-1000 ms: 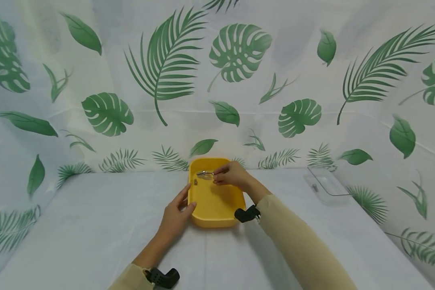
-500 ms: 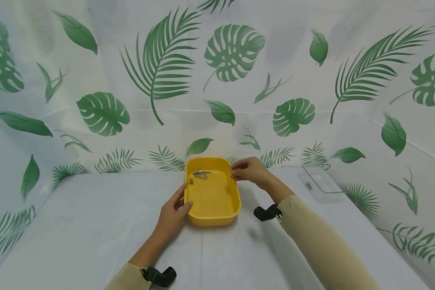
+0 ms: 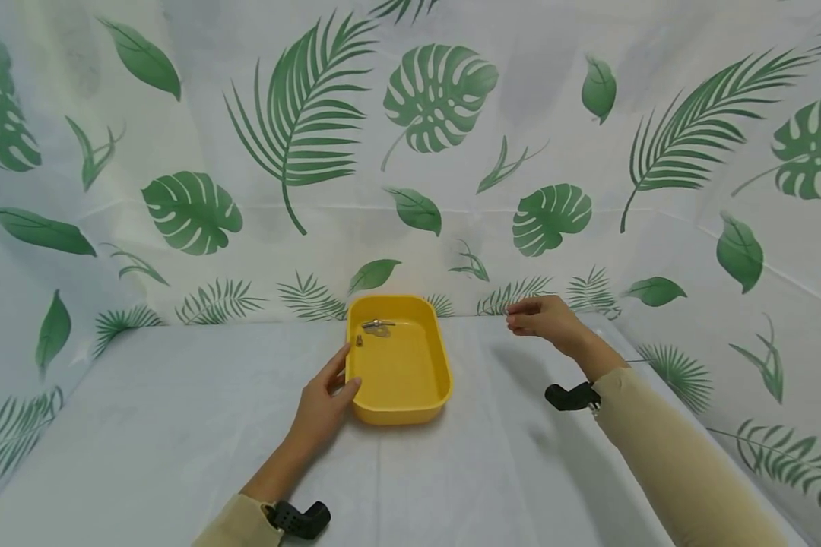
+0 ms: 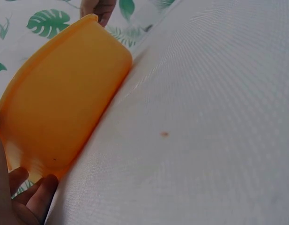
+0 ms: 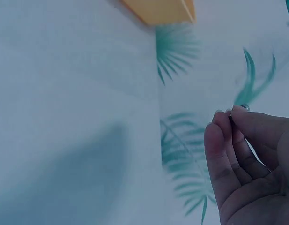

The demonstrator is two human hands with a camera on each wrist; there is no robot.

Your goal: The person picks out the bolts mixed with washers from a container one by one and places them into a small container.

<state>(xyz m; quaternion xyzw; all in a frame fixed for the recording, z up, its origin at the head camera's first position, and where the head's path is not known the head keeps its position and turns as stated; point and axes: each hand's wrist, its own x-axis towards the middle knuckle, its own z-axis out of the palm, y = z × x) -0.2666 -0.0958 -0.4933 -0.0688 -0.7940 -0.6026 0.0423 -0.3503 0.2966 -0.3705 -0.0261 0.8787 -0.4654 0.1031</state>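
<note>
A yellow tray (image 3: 400, 395) stands on the white-covered table in the head view. My left hand (image 3: 323, 403) grips its left side, thumb at the rim and other fingers against the outer wall. At the tray's far left lie a slim metal rod-like piece (image 3: 378, 324), a flat pale piece (image 3: 381, 332) beside it and a small metal fitting (image 3: 359, 341). My right hand (image 3: 547, 320) is raised above the table, right of the tray. In the right wrist view its thumb and fingertips pinch a tiny shiny metal piece (image 5: 245, 107), mostly hidden; its kind is unclear.
Behind my right wrist, the clear plastic box is mostly hidden; a thin dark edge (image 3: 639, 360) shows there. A leaf-patterned backdrop (image 3: 315, 258) rises at the table's back. The white cloth (image 3: 178, 425) extends left of the tray.
My right hand has come out of the tray, over its right rim, and farther right toward the clear box. The left hand stays on the tray. The head view shifted slightly.
</note>
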